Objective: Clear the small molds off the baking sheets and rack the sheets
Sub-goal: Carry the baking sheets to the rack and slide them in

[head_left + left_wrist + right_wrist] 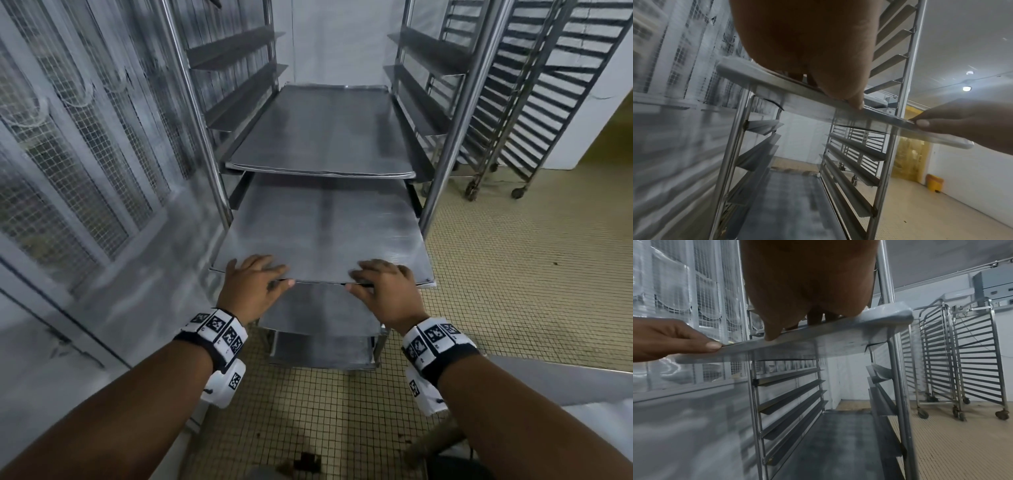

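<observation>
Both hands hold the near edge of a bare baking sheet (322, 233): the left hand (255, 286) has its fingers laid flat on top near the left corner with the thumb tucked under the rim, and the right hand (385, 291) does the same toward the right corner, so each pinches the rim between thumb and fingers. No small molds show on the sheet, so the step in hand appears to be sliding it into the tray rack (455, 113). The sheet sits partly in, its far end already between the uprights and under the sheet racked above (325, 137), its near part jutting out toward the person. To do this well, keep the two hands level and push evenly, so the sheet travels straight and neither long edge drops off its side runner (791, 377); the wrist views show angled ledges on both sides, and a skewed push would likely jam a corner against an upright. Let the thumbs clear the rim before the edge reaches the frame. Lower down, two more sheets (320, 313) stick out of the rack, and beyond to the right stand other wheeled racks (534, 85) on the tiled floor (513, 257).
</observation>
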Demonstrator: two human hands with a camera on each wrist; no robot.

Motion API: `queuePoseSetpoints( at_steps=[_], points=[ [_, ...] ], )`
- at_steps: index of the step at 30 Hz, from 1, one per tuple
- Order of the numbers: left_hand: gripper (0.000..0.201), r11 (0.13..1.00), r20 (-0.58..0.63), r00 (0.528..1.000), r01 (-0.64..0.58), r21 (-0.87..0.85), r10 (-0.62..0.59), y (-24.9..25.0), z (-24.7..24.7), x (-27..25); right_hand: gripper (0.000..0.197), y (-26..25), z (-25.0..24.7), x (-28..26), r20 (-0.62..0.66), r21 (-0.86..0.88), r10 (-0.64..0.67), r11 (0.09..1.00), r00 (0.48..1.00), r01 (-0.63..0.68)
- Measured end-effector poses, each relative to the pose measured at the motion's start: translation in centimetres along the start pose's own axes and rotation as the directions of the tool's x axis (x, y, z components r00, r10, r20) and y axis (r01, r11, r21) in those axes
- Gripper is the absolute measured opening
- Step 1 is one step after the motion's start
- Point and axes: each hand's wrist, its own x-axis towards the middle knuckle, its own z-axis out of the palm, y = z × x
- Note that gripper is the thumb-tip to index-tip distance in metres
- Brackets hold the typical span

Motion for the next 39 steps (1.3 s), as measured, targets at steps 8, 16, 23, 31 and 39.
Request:
queuePoseSetpoints(
  at_steps=[8,16,23,31,39],
  points=[
    [0.079,1.000,-0.036,0.999,-0.004,-0.002,0.004,-0.4,0.6,2.2,0.041,-1.0,1.2,0.9,-0.023,-0.020,0.147,0.989,0.989,-0.147],
    [0.076,1.000,-0.051,0.999,-0.018,-0.002,0.018,-2.0,1.6,8.6,0.038,0.7,1.9,6.4,-0.004,0.002,0.163,0.987,0.987,-0.163],
    [0.081,1.000,-0.090,0.996,-0.025,-0.008,0.024,-3.4,2.0,15.7,0.038,2.1,2.8,12.8,0.006,0.031,0.236,0.971,0.972,-0.236],
    [0.061,0.998,-0.062,0.997,-0.055,-0.024,0.054,-4.9,2.7,21.3,0.035,3.2,4.1,18.1,-0.009,0.054,0.312,0.949,0.950,-0.311],
    [0.048,0.994,-0.150,0.984,-0.105,-0.030,0.099,-5.7,3.9,23.3,0.035,3.5,4.5,19.7,-0.033,0.054,0.343,0.939,0.939,-0.341]
  ],
)
